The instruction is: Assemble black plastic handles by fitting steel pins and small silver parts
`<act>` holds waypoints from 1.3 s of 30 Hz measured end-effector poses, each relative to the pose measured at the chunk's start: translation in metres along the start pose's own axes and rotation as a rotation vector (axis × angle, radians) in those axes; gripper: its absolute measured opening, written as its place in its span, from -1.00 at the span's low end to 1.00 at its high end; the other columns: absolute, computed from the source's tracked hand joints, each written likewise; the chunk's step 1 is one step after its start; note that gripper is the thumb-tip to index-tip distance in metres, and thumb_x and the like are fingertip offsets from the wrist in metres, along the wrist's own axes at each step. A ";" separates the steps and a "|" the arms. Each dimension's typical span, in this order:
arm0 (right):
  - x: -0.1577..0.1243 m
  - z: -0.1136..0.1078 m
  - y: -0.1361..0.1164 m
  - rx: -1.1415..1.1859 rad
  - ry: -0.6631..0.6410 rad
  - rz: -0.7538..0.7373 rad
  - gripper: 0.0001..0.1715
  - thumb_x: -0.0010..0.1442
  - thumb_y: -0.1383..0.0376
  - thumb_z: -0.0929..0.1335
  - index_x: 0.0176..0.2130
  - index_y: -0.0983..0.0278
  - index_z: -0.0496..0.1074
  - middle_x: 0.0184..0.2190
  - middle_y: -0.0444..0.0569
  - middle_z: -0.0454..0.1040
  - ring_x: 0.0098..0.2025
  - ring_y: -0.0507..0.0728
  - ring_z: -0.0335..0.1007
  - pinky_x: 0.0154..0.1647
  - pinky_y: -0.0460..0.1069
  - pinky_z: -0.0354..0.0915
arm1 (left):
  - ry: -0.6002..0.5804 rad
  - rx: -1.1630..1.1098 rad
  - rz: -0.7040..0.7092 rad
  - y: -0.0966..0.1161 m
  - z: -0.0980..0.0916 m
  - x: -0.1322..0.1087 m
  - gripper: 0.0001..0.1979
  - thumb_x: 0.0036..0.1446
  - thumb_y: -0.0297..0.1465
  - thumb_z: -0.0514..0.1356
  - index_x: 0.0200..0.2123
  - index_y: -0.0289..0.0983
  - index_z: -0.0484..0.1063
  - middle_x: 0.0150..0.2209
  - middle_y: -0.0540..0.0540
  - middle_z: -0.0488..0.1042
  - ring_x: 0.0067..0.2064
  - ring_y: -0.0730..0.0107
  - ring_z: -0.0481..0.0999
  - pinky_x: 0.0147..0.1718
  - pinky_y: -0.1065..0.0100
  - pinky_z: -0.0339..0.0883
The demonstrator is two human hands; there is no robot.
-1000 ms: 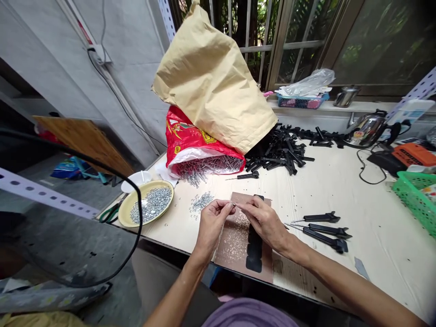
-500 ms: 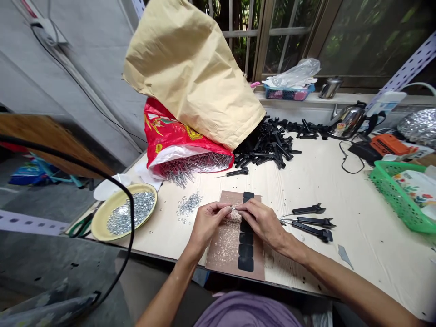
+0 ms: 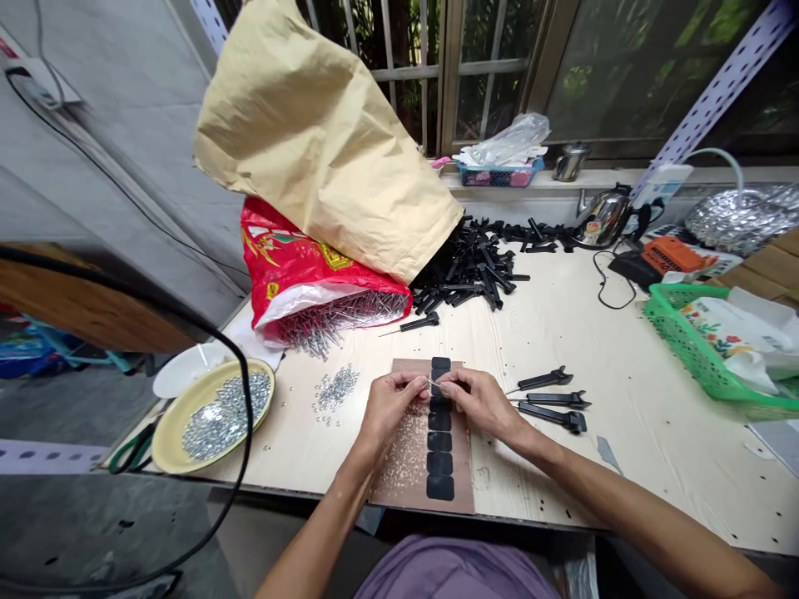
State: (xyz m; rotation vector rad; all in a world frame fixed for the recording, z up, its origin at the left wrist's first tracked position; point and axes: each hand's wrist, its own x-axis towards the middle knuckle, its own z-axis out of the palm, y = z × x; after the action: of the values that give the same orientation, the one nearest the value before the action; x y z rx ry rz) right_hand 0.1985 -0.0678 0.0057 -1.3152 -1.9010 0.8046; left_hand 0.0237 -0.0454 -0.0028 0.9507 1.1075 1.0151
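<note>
My left hand (image 3: 388,406) and my right hand (image 3: 478,401) meet over a brown board (image 3: 412,449) with black pads at the table's front edge. Both are pinched closed on a thin metal pin (image 3: 432,383) held between their fingertips. A small heap of silver nuts (image 3: 335,388) lies just left of my left hand. Three finished black-handled tools (image 3: 549,399) lie to the right of my right hand.
A yellow plate (image 3: 163,439) of nuts sits at the front left. A red bag (image 3: 293,266) spilling pins lies under a tan paper sack (image 3: 318,141). Black handles (image 3: 474,266) are piled behind. A green basket (image 3: 687,341), a kettle (image 3: 602,218) and cords stand right.
The camera has swung right and tilted, shifting the table leftward in view. Both hands stay pinched together on the pin over the board.
</note>
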 end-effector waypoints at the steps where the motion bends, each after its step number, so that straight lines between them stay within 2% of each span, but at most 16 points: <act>1: 0.001 -0.003 -0.001 -0.015 -0.008 -0.014 -0.76 0.29 0.24 0.23 -0.22 0.24 0.45 -0.39 -0.10 0.45 -0.35 0.04 0.39 -0.34 -0.07 0.30 | -0.009 -0.004 -0.001 0.001 0.001 0.001 -0.72 -0.14 -0.29 0.37 -0.38 -0.39 0.54 -0.54 -0.05 0.50 -0.48 0.49 0.45 -0.40 0.44 0.35; 6: 0.001 -0.008 -0.002 -0.388 0.101 -0.175 -0.76 0.29 0.31 0.22 -0.13 0.21 0.45 -0.30 -0.01 0.41 -0.29 0.07 0.36 -0.31 -0.06 0.26 | -0.023 -0.088 -0.022 0.003 0.004 0.004 -0.71 -0.18 -0.30 0.39 -0.40 -0.39 0.52 -0.54 -0.03 0.49 -0.49 0.52 0.44 -0.41 0.46 0.35; 10: -0.001 -0.004 0.000 -0.453 0.141 -0.193 -0.78 0.31 0.30 0.21 -0.16 0.25 0.42 -0.30 -0.03 0.43 -0.29 0.05 0.36 -0.29 -0.09 0.24 | -0.019 -0.093 -0.012 0.003 0.005 0.004 -0.70 -0.20 -0.28 0.40 -0.44 -0.40 0.52 -0.55 -0.04 0.48 -0.49 0.52 0.43 -0.40 0.46 0.35; 16: 0.002 0.001 0.002 -0.642 0.160 -0.250 -0.74 0.32 0.29 0.19 -0.23 0.23 0.45 -0.35 -0.04 0.41 -0.32 0.06 0.32 -0.31 -0.07 0.20 | -0.011 -0.141 -0.068 0.002 0.004 0.002 -0.67 -0.23 -0.30 0.42 -0.40 -0.41 0.52 -0.55 -0.03 0.48 -0.49 0.52 0.44 -0.39 0.44 0.37; 21: 0.008 0.001 0.001 -0.486 0.082 -0.171 -0.75 0.32 0.22 0.19 -0.16 0.25 0.40 -0.28 -0.04 0.41 -0.28 0.05 0.35 -0.34 -0.10 0.23 | 0.039 -0.075 -0.001 0.003 0.002 0.003 -0.71 -0.17 -0.30 0.39 -0.40 -0.40 0.53 -0.55 -0.03 0.49 -0.49 0.51 0.45 -0.40 0.46 0.37; 26: 0.013 0.003 0.001 -0.500 0.054 -0.218 -0.70 0.34 0.26 0.15 -0.20 0.27 0.42 -0.33 -0.01 0.40 -0.28 0.08 0.34 -0.26 -0.05 0.25 | 0.025 -0.072 -0.035 0.002 -0.006 0.005 -0.69 -0.19 -0.30 0.40 -0.38 -0.39 0.53 -0.55 -0.03 0.50 -0.49 0.51 0.46 -0.41 0.46 0.36; 30: 0.014 0.004 0.005 -0.312 0.012 -0.178 -0.77 0.32 0.27 0.20 -0.17 0.28 0.40 -0.31 -0.03 0.39 -0.26 0.06 0.34 -0.23 -0.06 0.27 | 0.015 -0.052 -0.052 -0.001 -0.007 0.004 -0.70 -0.18 -0.31 0.40 -0.37 -0.39 0.54 -0.54 -0.04 0.50 -0.48 0.52 0.45 -0.40 0.47 0.35; 34: 0.008 -0.002 0.014 -0.188 -0.035 -0.217 -0.80 0.29 0.31 0.23 -0.15 0.25 0.42 -0.29 -0.04 0.35 -0.26 0.04 0.32 -0.22 -0.07 0.29 | -0.016 -0.025 -0.062 -0.005 -0.001 0.003 -0.68 -0.16 -0.30 0.39 -0.34 -0.41 0.55 -0.52 -0.05 0.49 -0.47 0.53 0.42 -0.39 0.46 0.34; 37: 0.007 -0.012 0.026 -0.198 -0.029 -0.214 -0.77 0.31 0.32 0.21 -0.13 0.24 0.41 -0.30 -0.04 0.35 -0.27 0.04 0.32 -0.24 -0.06 0.29 | -0.039 0.011 -0.086 -0.009 0.002 0.005 -0.58 -0.11 -0.25 0.35 -0.19 -0.39 0.54 -0.50 -0.04 0.47 -0.47 0.51 0.41 -0.40 0.43 0.35; 39: 0.012 -0.019 0.038 -0.265 -0.013 -0.175 -0.77 0.32 0.31 0.20 -0.15 0.26 0.41 -0.30 -0.04 0.35 -0.30 0.04 0.31 -0.31 -0.07 0.28 | -0.013 0.081 -0.061 -0.011 0.001 0.007 -0.50 -0.06 -0.21 0.31 -0.05 -0.35 0.47 -0.52 0.00 0.42 -0.51 0.52 0.38 -0.47 0.43 0.33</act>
State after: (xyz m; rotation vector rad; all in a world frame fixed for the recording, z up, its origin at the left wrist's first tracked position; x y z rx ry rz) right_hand 0.2309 -0.0429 -0.0110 -1.2749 -2.1552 0.4868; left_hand 0.0275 -0.0415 -0.0151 0.9809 1.1672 0.9195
